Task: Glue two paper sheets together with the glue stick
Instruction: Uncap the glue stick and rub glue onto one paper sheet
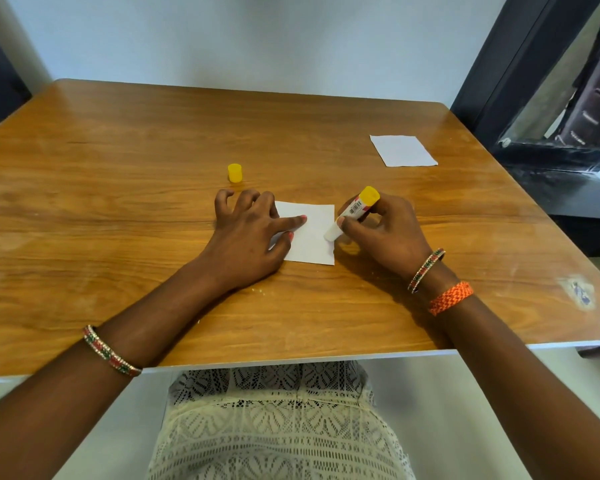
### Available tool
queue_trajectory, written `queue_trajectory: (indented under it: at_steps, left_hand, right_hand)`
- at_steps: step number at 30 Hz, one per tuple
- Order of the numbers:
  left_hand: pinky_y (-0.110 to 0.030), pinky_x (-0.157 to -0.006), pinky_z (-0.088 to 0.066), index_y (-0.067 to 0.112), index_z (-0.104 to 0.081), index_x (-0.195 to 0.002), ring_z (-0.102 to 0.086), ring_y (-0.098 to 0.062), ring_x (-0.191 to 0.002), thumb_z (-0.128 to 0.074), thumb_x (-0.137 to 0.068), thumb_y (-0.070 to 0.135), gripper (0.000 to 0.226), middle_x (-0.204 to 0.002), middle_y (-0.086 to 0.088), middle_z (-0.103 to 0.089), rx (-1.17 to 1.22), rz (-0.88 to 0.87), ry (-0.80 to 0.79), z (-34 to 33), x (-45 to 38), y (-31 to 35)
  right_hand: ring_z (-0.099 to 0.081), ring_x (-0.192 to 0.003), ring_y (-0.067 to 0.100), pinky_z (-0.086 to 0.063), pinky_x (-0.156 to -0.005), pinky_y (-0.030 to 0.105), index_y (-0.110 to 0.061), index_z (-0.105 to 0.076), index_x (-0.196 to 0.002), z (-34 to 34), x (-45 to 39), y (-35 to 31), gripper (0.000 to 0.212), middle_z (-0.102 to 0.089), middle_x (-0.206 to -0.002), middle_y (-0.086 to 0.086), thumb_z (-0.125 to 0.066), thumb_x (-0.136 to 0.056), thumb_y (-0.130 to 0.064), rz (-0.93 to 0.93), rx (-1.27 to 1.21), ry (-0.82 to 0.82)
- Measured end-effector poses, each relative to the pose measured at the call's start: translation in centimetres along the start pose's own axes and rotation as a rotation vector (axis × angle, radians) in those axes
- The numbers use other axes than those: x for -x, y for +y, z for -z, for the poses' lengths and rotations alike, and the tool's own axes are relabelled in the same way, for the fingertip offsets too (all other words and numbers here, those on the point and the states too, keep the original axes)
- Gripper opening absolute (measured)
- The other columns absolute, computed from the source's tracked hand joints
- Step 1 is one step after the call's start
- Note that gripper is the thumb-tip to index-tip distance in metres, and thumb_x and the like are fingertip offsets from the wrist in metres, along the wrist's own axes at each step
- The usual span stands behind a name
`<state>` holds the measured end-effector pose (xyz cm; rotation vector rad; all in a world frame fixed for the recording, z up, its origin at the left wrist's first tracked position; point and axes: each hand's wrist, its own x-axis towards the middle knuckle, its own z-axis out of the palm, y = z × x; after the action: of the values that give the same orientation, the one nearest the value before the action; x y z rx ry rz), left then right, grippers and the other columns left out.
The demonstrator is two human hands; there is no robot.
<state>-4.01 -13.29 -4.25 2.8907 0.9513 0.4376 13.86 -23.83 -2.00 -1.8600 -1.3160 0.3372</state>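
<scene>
Wood-grain table point(118, 174), glossy, rounded corners, white edge band, set against a plain pale wall; dark cabinet frame on the right. Worn patch in the finish near the table's right edge.

Both hands sit mid-table. Left hand point(248, 233) lies on the near paper sheet point(312, 244), index finger and thumb out straight and pressing its left part flat, other fingers loosely bent off the sheet. Right hand point(383, 230) grips the glue stick point(352, 214), thumb and fingers curled round the barrel. Stick is tilted, white tip down on the sheet's right edge, yellow base up, barcode label showing.

Near sheet: white, roughly square, partly covered by the left hand. Second paper sheet point(403, 150), same white, lies flat well apart at the far right. Yellow cap point(235, 173), small cylinder, stands upright just beyond the left hand.

Beaded bangles on both wrists, orange woven band on the right.
</scene>
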Motion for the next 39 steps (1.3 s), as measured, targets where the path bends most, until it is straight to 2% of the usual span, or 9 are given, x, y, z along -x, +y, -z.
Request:
queue_trajectory:
  at_steps: [15, 17, 21, 25, 29, 32, 35, 37, 39]
  left_hand:
    - [-0.044, -0.096, -0.013, 0.042, -0.048, -0.129, -0.038, -0.021, -0.116, -0.028, -0.088, 0.046, 0.046, -0.108, 0.0, -0.048, -0.021, -0.016, 0.017, -0.1, 0.0, 0.0]
    - [-0.043, -0.095, -0.014, 0.041, -0.049, -0.129, -0.038, -0.021, -0.114, -0.028, -0.088, 0.046, 0.046, -0.105, 0.0, -0.047, -0.025, -0.024, 0.02, 0.0, 0.1, 0.0]
    - [-0.045, -0.096, -0.016, 0.037, -0.052, -0.127, -0.04, -0.019, -0.109, -0.031, -0.089, 0.046, 0.045, -0.095, 0.005, -0.037, -0.007, -0.009, 0.025, 0.2, 0.1, 0.2]
    - [-0.042, -0.096, -0.016, 0.024, -0.062, -0.116, -0.048, -0.023, -0.105, -0.036, -0.091, 0.038, 0.039, -0.095, -0.003, -0.053, -0.022, 0.022, 0.088, 0.1, 0.6, 0.8]
    - [-0.036, -0.084, -0.017, 0.016, -0.069, -0.1, -0.049, -0.022, -0.096, -0.035, -0.088, 0.035, 0.041, -0.088, -0.004, -0.059, -0.013, 0.065, 0.191, -0.1, 1.3, 1.7]
    - [-0.037, -0.091, -0.017, 0.021, -0.062, -0.117, -0.041, -0.022, -0.115, -0.039, -0.088, 0.034, 0.039, -0.113, -0.004, -0.059, 0.055, 0.065, 0.228, -0.2, 1.5, 2.1]
    - [-0.037, -0.103, -0.006, 0.031, -0.047, -0.132, -0.015, -0.018, -0.14, -0.035, -0.089, 0.038, 0.046, -0.145, 0.004, -0.041, 0.15, -0.038, 0.091, -0.2, 1.5, 1.6]
    - [-0.037, -0.105, 0.003, 0.037, -0.042, -0.135, -0.003, -0.015, -0.144, -0.028, -0.088, 0.044, 0.049, -0.15, 0.009, -0.034, 0.151, -0.097, -0.032, -0.3, 1.5, 1.2]
    - [-0.04, -0.106, 0.004, 0.042, -0.041, -0.134, -0.007, -0.016, -0.143, -0.022, -0.086, 0.052, 0.053, -0.148, 0.009, -0.037, 0.107, -0.088, -0.066, -0.5, 1.6, 1.0]
  right_hand:
    - [-0.063, -0.094, 0.017, -0.044, -0.091, 0.056, -0.033, -0.063, -0.077, -0.1, 1.9, 0.2, 0.024, -0.069, -0.088, -0.01, -0.059, -0.064, -0.053, -0.006, -0.06, -0.053]
    - [-0.063, -0.091, 0.017, -0.047, -0.088, 0.05, -0.028, -0.065, -0.077, 0.0, 1.8, 0.1, 0.016, -0.069, -0.087, -0.006, -0.065, -0.068, -0.042, -0.028, -0.077, -0.071]
    - [-0.062, -0.067, 0.013, -0.048, -0.06, 0.023, -0.007, -0.067, -0.085, 0.2, 1.6, -0.1, 0.005, -0.067, -0.077, 0.007, -0.065, -0.081, -0.009, -0.101, -0.381, 0.016]
    - [-0.057, -0.057, -0.001, -0.045, -0.056, 0.012, -0.01, -0.066, -0.086, -0.3, 1.2, -0.2, 0.003, -0.063, -0.07, 0.0, -0.064, -0.084, -0.01, -0.137, -0.479, 0.188]
    - [-0.063, -0.078, 0.012, -0.048, -0.062, 0.013, -0.007, -0.066, -0.1, -1.2, 0.6, -0.3, 0.018, -0.067, -0.093, 0.008, -0.065, -0.084, -0.015, -0.158, -0.434, 0.202]
    - [-0.064, -0.086, 0.012, -0.05, -0.064, 0.013, -0.01, -0.066, -0.101, -1.4, 0.4, 0.0, 0.02, -0.066, -0.099, 0.004, -0.066, -0.083, -0.018, -0.166, -0.353, 0.226]
    - [-0.062, -0.083, 0.007, -0.05, -0.062, 0.011, -0.012, -0.065, -0.1, -1.1, 0.4, 0.1, 0.017, -0.064, -0.096, -0.001, -0.066, -0.083, -0.018, -0.167, -0.315, 0.254]
    - [-0.062, -0.085, 0.01, -0.051, -0.064, 0.013, -0.011, -0.064, -0.1, -0.7, 0.3, 0.2, 0.018, -0.064, -0.096, 0.0, -0.066, -0.083, -0.018, -0.187, -0.313, 0.268]
    - [-0.063, -0.085, 0.013, -0.051, -0.065, 0.015, -0.011, -0.063, -0.099, -0.5, 0.1, 0.3, 0.017, -0.064, -0.097, 0.001, -0.066, -0.084, -0.018, -0.205, -0.328, 0.272]
